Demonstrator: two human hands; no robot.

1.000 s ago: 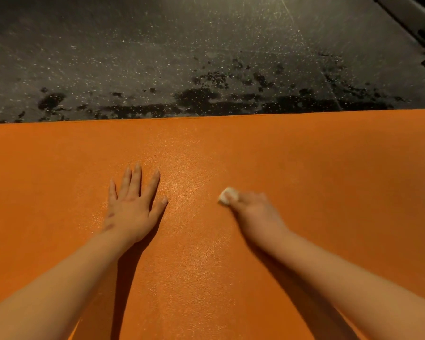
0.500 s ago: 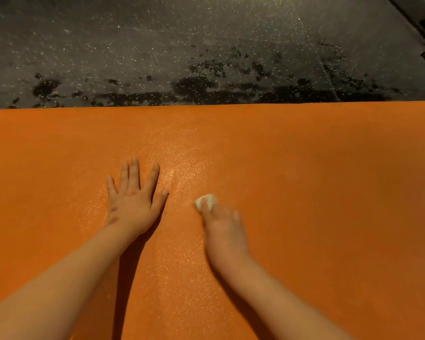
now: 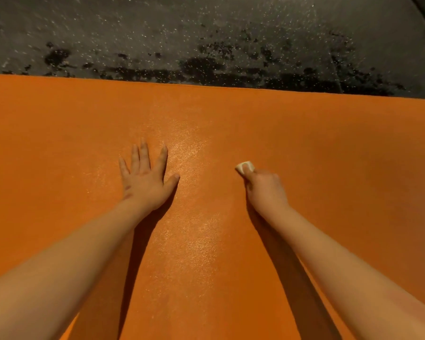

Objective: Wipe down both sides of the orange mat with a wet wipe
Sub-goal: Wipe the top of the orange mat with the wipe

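Observation:
The orange mat (image 3: 317, 148) lies flat and fills most of the view, its far edge running across the upper third. My left hand (image 3: 146, 179) rests flat on it with fingers spread. To the right, my right hand (image 3: 265, 190) presses a small folded white wet wipe (image 3: 244, 166) onto the mat, fingers curled over it so only its front tip shows. A faint glistening streak runs down the mat between my two hands.
Beyond the mat's far edge is dark speckled floor (image 3: 182, 33) with black wet-looking patches (image 3: 201, 67). A dark object shows at the top right corner.
My right hand slid the wipe left toward my left hand, then back out to the right. My left hand has stayed flat in place.

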